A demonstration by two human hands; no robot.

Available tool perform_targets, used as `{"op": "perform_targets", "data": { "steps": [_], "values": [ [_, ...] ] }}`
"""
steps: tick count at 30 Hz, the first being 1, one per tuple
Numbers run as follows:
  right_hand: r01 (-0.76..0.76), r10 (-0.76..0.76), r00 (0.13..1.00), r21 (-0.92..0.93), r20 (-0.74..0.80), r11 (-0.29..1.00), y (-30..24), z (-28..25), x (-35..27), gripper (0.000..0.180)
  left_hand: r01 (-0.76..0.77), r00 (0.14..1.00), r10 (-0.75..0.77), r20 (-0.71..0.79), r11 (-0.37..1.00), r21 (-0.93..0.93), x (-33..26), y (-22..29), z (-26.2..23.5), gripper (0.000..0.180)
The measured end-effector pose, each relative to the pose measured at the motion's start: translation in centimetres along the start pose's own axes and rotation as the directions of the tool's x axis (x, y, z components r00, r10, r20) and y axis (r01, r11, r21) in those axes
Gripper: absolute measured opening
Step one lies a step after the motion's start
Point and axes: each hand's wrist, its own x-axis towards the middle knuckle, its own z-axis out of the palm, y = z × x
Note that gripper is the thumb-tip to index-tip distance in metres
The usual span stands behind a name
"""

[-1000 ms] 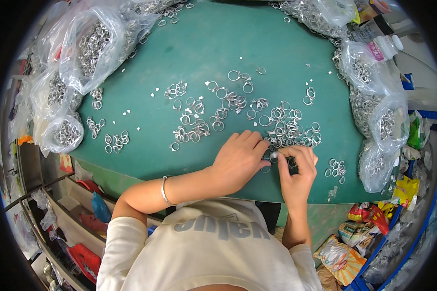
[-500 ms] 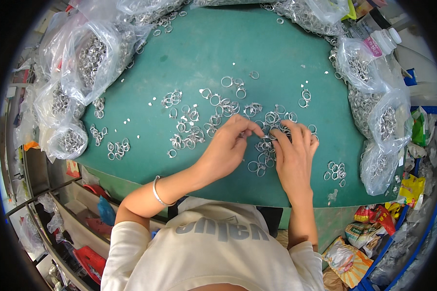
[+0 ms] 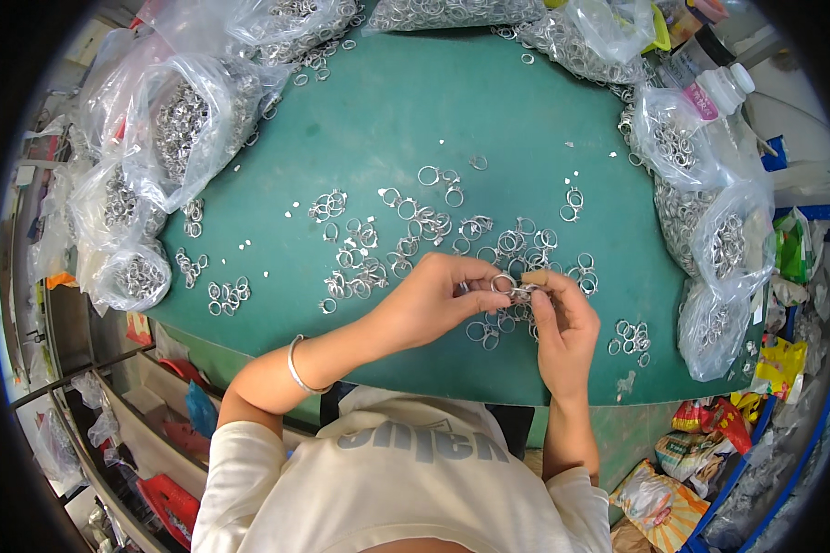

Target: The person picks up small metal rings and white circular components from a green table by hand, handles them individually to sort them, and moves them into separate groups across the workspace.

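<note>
Silver-coloured rings are spread in loose clusters over the green tabletop (image 3: pixel 369 111). My left hand (image 3: pixel 447 293), with a bangle (image 3: pixel 297 364) on its forearm, pinches a ring (image 3: pixel 502 283) between thumb and fingers. Facing it, my right hand (image 3: pixel 567 318) is closed at the fingertips on a ring (image 3: pixel 526 289) that touches or nearly touches the first one. Fingers partly hide both rings. Below and behind the hands lies a heap of rings (image 3: pixel 516 241), and another cluster (image 3: pixel 360 272) is left of them.
Clear plastic bags full of rings line the table's left (image 3: pixel 180 124), far (image 3: pixel 456 13) and right (image 3: pixel 727 244) sides. A white bottle (image 3: pixel 724 89) stands at the far right. Small ring groups lie near the left bags (image 3: pixel 229 297) and at the right front (image 3: pixel 630 337).
Both hands have lifted from the ring heap and drawn slightly toward me. They came together, and rings now show between their fingertips. The whole view has shifted slightly.
</note>
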Motion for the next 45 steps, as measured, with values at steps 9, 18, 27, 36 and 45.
{"op": "perform_targets", "data": {
  "steps": [9,18,27,36,45],
  "values": [
    [0.309,-0.361,0.930,-0.382,-0.070,0.871,-1.9,1.2,-0.6,0.018,0.018,0.992,-0.012,-0.123,0.999,0.045,-2.3,0.8,0.6,0.018],
    [-0.109,0.127,0.991,0.277,-0.048,0.955,-2.9,2.2,-1.4,0.016,-0.007,0.993,0.006,-0.122,1.000,-0.008,-3.8,0.5,0.6,0.016],
    [-0.255,0.184,0.965,0.499,0.187,0.828,-2.8,1.9,-1.2,0.020,-0.051,0.997,0.016,-0.078,0.883,-0.466,-3.6,-0.7,0.0,0.017],
    [0.379,-0.391,0.920,-0.282,0.014,0.882,-3.4,3.2,-1.8,0.019,0.018,0.999,-0.031,-0.018,0.851,-0.525,-4.3,-0.1,0.3,0.022],
    [-0.142,0.144,0.989,0.416,0.026,0.898,-3.8,3.4,-2.3,0.017,-0.138,0.988,0.121,-0.090,0.968,-0.211,-4.7,0.1,0.6,0.028]
  ]
}}
